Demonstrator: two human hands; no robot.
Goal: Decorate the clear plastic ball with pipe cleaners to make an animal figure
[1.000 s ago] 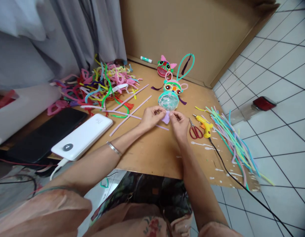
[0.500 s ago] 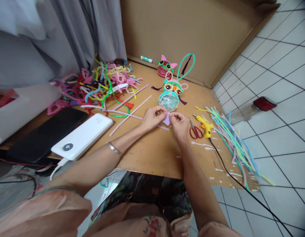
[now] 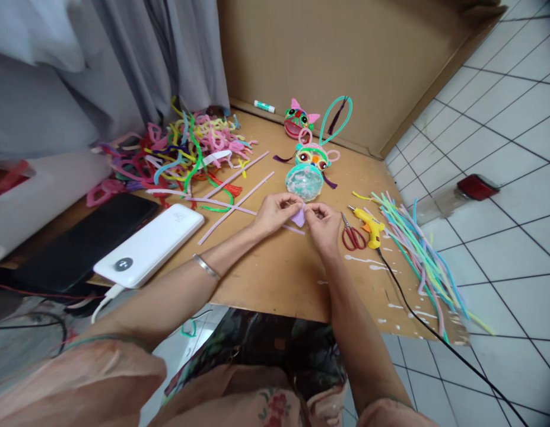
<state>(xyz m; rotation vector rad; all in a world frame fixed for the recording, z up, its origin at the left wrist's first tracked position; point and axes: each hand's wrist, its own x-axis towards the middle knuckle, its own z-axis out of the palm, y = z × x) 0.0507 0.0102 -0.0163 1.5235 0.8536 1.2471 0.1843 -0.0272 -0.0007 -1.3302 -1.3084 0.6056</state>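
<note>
pinching lilac piece [image 3: 298,217] inside tabletop edge [image 3: 275,309]

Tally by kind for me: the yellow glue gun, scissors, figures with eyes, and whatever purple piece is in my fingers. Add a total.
Purple piece, between left hand and right hand: 1
Figures with eyes: 2
Yellow glue gun: 1
Scissors: 1
Total: 5

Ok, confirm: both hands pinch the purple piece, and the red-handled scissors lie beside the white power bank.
No: the head view shows the scissors beside the yellow glue gun, not the power bank. The left hand and right hand do pinch the purple piece.
</note>
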